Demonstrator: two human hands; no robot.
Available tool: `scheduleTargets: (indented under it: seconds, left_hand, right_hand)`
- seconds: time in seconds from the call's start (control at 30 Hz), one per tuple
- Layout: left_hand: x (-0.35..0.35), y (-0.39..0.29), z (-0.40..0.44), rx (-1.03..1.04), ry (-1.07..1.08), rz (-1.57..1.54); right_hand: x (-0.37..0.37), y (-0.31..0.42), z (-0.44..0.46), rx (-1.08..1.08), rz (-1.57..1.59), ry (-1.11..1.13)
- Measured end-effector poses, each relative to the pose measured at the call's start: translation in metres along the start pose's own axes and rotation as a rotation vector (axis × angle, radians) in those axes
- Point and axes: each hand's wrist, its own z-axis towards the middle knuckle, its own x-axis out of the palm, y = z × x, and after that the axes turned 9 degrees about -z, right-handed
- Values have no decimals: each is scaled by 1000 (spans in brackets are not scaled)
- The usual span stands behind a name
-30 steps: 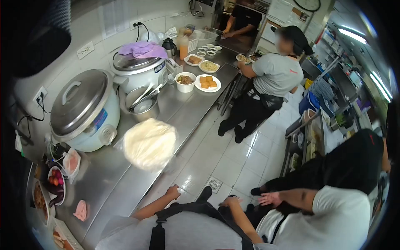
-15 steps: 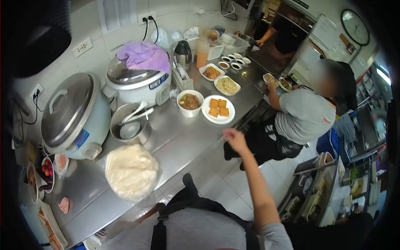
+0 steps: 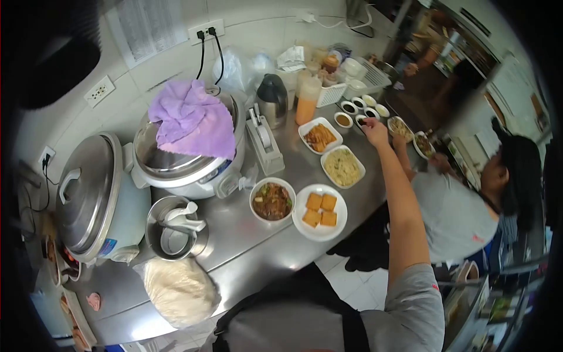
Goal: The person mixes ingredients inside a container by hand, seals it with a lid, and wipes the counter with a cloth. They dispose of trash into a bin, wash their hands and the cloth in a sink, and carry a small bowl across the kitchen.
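My right hand [image 3: 375,131] reaches across the counter to the group of small sauce dishes. Its fingers are pinched at the rim of one sauce dish [image 3: 359,121], which they partly cover; it still rests among the others. Beside my wrist lie a white dish of noodles [image 3: 343,166] and a dish of golden fried strips [image 3: 319,138]. Nearer me are a round plate [image 3: 320,236] with fried golden squares and a white bowl of brown meat stew [image 3: 272,201]. My left hand is out of the picture.
Two rice cookers [image 3: 88,193] stand at the left, one topped by a purple cloth [image 3: 190,120]. A pot with white ladles [image 3: 170,226] and a plastic bag [image 3: 179,290] are near the front edge. A co-worker [image 3: 448,205] stands close on the right, hands at two dishes.
My right hand has moved forward from beyond the counter's front edge to the sauce dishes. The view has shifted closer to the counter. The co-worker remains at the right.
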Motion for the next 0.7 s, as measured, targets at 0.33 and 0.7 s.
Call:
scheduleTargets:
  seconds: [0.33, 0.7]
  left_hand:
    - [-40, -97, -30, -371, -116, -64]
    - [5, -242, -54, -547, -60, -138]
  right_hand:
    - [154, -92, 293, -176, -153, -134]
    - [246, -160, 448, -440, -400, -179]
